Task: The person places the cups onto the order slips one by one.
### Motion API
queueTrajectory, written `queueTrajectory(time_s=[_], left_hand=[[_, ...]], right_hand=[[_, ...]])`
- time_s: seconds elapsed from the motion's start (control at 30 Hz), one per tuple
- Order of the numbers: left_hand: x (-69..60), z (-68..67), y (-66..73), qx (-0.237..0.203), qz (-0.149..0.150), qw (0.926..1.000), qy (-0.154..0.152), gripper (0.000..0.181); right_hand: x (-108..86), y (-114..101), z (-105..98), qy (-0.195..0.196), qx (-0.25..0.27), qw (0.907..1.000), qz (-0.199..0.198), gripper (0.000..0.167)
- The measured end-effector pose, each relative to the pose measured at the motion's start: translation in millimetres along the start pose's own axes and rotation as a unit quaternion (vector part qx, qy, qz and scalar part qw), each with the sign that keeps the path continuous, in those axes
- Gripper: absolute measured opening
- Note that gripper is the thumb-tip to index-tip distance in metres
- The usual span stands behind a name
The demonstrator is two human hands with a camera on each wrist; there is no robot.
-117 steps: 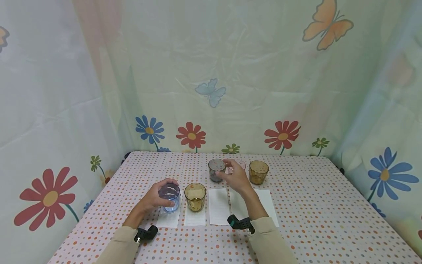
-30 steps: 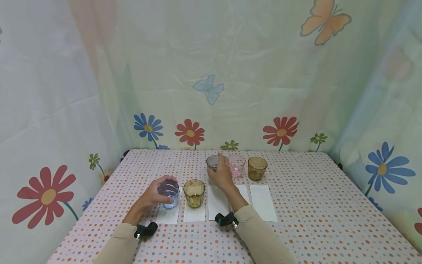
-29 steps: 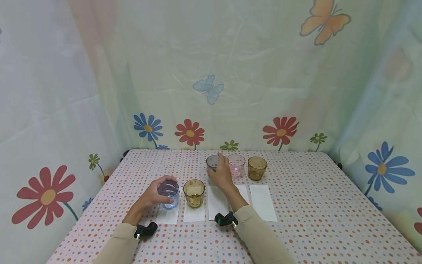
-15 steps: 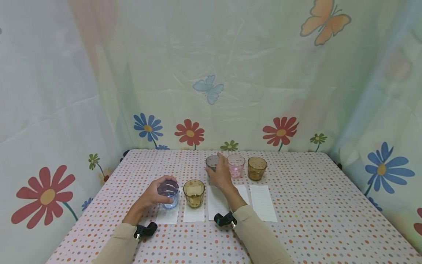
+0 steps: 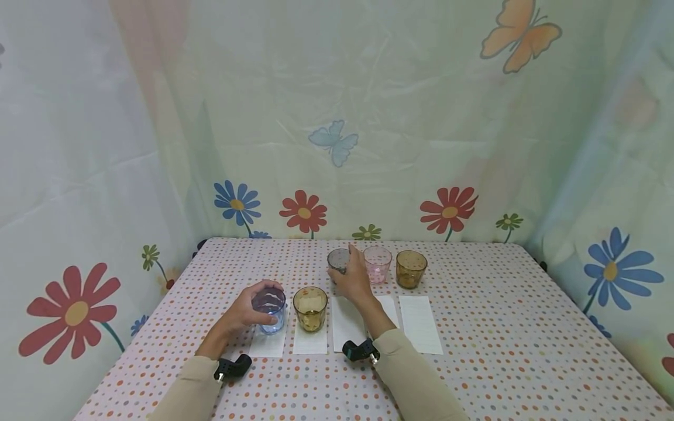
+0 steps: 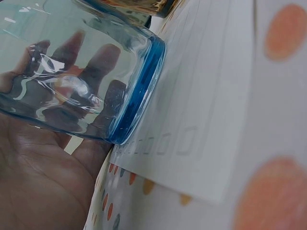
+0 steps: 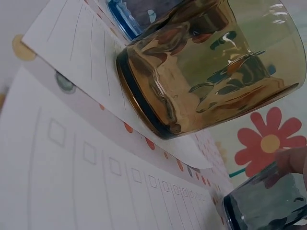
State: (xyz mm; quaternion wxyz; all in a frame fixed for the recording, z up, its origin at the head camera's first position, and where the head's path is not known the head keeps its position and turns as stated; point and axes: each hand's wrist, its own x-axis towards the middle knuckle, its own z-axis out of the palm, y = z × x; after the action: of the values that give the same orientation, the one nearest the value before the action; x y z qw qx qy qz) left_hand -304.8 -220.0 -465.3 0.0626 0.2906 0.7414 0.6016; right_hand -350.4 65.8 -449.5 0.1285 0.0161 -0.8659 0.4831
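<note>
A clear blue glass (image 5: 272,323) stands upright on the leftmost paper sheet (image 5: 267,348). My left hand (image 5: 246,308) holds it from the left, with the thumb across the near side; through the glass (image 6: 139,91) in the left wrist view its curled fingers show. Farther back, my right hand (image 5: 354,280) grips a grey glass (image 5: 337,258) by its sides, hiding much of it. In the right wrist view fingertips touch the upper part of that grey glass (image 7: 261,201). Between the hands, an amber glass (image 5: 310,313) stands on the second sheet (image 5: 310,346).
Beside the right hand at the back stand a pink glass (image 5: 377,269) and a brown-amber glass (image 5: 411,270). Under the right forearm lies a third sheet (image 5: 344,330), with more sheets (image 5: 421,327) to its right. A dotted cloth covers the table (image 5: 505,351); printed curtains enclose it.
Since the oldest frame, my right hand has shifted left, now covering more of the grey glass and uncovering the pink one. In the last second the grey glass has edged slightly nearer; the left hand stays.
</note>
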Motion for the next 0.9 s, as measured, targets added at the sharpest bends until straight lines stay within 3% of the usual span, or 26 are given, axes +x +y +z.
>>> queueTrajectory(time_s=[0.37,0.9], left_hand=[[0.4,-0.6,-1.7,-0.003,0.002,1.0000,-0.002,0.065],[0.6,-0.7,-1.4,0.002,-0.006,1.0000,0.005,0.066]], right_hand=[[-0.9,1.8,-3.6,0.013,0.036,0.9992,0.010,0.088],[-3.9,-2.5,-10.4,0.017,0.047,0.9987,-0.003,0.083]])
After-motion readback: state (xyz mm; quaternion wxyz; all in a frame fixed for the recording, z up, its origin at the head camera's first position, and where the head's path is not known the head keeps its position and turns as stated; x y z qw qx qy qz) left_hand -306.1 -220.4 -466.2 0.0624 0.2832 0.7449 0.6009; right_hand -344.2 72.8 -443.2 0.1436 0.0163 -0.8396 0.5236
